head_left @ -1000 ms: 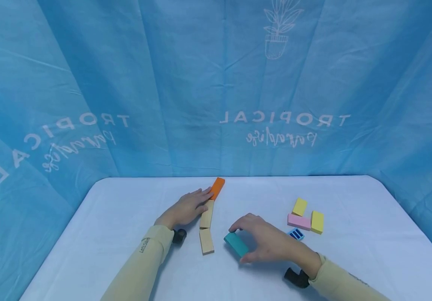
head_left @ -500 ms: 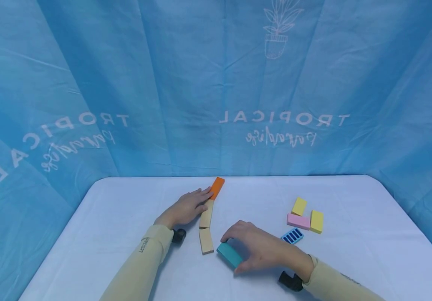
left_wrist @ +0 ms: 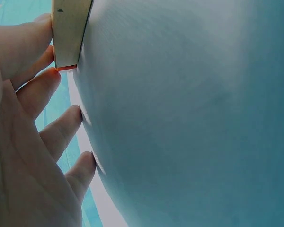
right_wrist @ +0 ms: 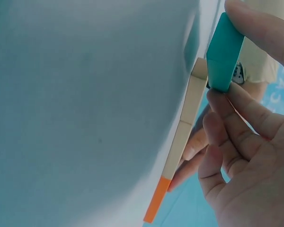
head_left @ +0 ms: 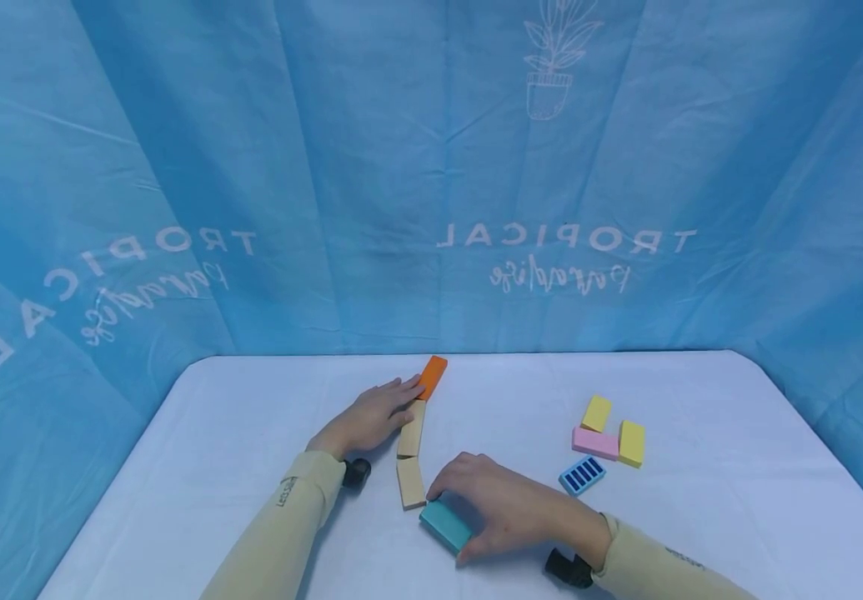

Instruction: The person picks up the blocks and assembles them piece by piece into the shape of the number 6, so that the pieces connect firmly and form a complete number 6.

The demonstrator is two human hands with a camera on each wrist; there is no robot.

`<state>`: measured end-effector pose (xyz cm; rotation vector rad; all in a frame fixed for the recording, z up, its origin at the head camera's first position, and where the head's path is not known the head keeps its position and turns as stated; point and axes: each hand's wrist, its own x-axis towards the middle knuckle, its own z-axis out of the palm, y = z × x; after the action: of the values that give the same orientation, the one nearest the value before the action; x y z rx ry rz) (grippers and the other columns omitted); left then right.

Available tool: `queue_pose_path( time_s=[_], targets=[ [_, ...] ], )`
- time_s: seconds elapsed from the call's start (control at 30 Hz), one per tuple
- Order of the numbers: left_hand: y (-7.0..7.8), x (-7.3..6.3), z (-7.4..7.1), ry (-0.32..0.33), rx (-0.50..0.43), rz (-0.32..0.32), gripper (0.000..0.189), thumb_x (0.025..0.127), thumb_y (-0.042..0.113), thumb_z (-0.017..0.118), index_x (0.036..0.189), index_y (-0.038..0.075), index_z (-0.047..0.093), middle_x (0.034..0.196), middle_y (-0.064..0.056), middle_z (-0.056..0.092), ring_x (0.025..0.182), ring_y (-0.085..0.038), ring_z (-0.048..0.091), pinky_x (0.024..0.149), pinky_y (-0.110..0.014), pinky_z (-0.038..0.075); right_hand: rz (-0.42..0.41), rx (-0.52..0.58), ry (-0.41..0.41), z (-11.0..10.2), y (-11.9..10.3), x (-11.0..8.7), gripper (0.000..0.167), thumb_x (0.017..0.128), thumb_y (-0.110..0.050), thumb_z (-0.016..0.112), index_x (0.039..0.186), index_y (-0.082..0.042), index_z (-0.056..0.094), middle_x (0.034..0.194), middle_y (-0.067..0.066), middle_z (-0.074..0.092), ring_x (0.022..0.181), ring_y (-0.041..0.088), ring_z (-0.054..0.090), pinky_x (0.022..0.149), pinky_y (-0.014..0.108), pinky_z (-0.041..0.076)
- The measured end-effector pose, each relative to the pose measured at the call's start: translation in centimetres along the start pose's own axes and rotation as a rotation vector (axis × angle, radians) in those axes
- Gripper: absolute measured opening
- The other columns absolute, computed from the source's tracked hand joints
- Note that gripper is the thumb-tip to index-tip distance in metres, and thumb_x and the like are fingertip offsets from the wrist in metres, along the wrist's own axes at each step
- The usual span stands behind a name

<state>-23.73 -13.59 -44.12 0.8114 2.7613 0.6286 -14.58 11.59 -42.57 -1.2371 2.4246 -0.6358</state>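
Teal block [head_left: 446,525] pinched in my right hand [head_left: 512,507], just beside the nearer of two wooden blocks [head_left: 411,483]; my left hand [head_left: 367,419], fingers outstretched, touches the farther one and an orange block [head_left: 433,377]; rightward lie two yellow blocks [head_left: 631,442], a pink block [head_left: 595,443], a striped blue block [head_left: 582,475]

Pink block [head_left: 594,443] on white tabletop [head_left: 701,492]. Yellow block [head_left: 596,412] just beyond pink block, angled away from it. Second yellow block [head_left: 631,442] just beside pink block's right end. Light-blue block [head_left: 583,475] with dark-blue bars set slantwise, nearer viewer than pink block, apart from it. Blue curtain [head_left: 371,167] hanging in folds, well beyond pink block. On curtain, beyond pink block: mirrored white lettering [head_left: 569,235], "TROPICAL Paradise"; higher up, white potted-plant drawing [head_left: 549,87]. Same lettering repeated far left of pink block.
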Motion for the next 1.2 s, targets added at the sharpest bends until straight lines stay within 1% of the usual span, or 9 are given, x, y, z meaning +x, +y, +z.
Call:
queue_pose_path(
  time_s=[0.2, 0.4, 0.6, 0.73, 0.93, 1.2],
  targets=[
    [0.1, -0.1, -0.1, -0.004, -0.004, -0.008, 0.052, 0.107, 0.025, 0.049, 0.155, 0.009, 0.039, 0.164, -0.008, 0.029, 0.150, -0.034, 0.025, 0.120, -0.056, 0.021, 0.010, -0.018, -0.019, 0.3, -0.3, 0.2, 0.065, 0.080, -0.049, 0.083, 0.136, -0.030, 0.056, 0.133, -0.016, 0.055, 0.123, 0.005, 0.048, 0.107, 0.034, 0.046],
    [0.1, 0.0, 0.0, -0.006, 0.001, -0.015, 0.052, 0.107, 0.026, 0.049, 0.155, 0.010, 0.039, 0.164, -0.007, 0.029, 0.150, -0.033, 0.025, 0.120, -0.056, 0.022, 0.013, -0.031, -0.047, 0.5, -0.5, 0.5, 0.066, 0.080, -0.050, 0.082, 0.137, -0.029, 0.056, 0.134, -0.015, 0.055, 0.123, 0.004, 0.048, 0.105, 0.032, 0.047],
    [-0.1, 0.1, 0.1, -0.015, 0.014, -0.030, 0.053, 0.107, 0.029, 0.049, 0.156, 0.013, 0.038, 0.164, -0.005, 0.028, 0.151, -0.031, 0.024, 0.121, -0.054, 0.021, 0.002, -0.065, -0.060, 0.6, -0.6, 0.8, 0.066, 0.080, -0.051, 0.082, 0.137, -0.029, 0.057, 0.134, -0.015, 0.055, 0.122, 0.004, 0.048, 0.104, 0.031, 0.047],
    [0.0, 0.1, 0.0, -0.014, 0.010, -0.028, 0.052, 0.107, 0.028, 0.049, 0.156, 0.013, 0.039, 0.164, -0.005, 0.028, 0.151, -0.032, 0.024, 0.121, -0.055, 0.021, -0.010, -0.085, -0.069, 0.6, -0.6, 0.9, 0.066, 0.080, -0.050, 0.083, 0.137, -0.028, 0.058, 0.133, -0.014, 0.056, 0.121, 0.004, 0.048, 0.102, 0.029, 0.048],
    [0.1, -0.1, -0.1, -0.017, 0.002, -0.027, 0.053, 0.107, 0.029, 0.049, 0.156, 0.013, 0.038, 0.164, -0.005, 0.027, 0.151, -0.032, 0.024, 0.121, -0.055, 0.020, -0.026, -0.106, -0.072, 0.7, -0.6, 1.0, 0.065, 0.080, -0.049, 0.083, 0.136, -0.027, 0.059, 0.131, -0.014, 0.057, 0.119, 0.004, 0.048, 0.101, 0.027, 0.047],
    [0.0, 0.0, 0.0, -0.010, 0.006, -0.019, 0.052, 0.107, 0.026, 0.050, 0.156, 0.011, 0.039, 0.164, -0.007, 0.029, 0.150, -0.034, 0.025, 0.120, -0.056, 0.021, -0.021, -0.104, -0.071, 0.8, -0.6, 1.0, 0.066, 0.081, -0.048, 0.083, 0.137, -0.026, 0.058, 0.130, -0.013, 0.056, 0.118, 0.004, 0.048, 0.100, 0.027, 0.047]
  ],
)
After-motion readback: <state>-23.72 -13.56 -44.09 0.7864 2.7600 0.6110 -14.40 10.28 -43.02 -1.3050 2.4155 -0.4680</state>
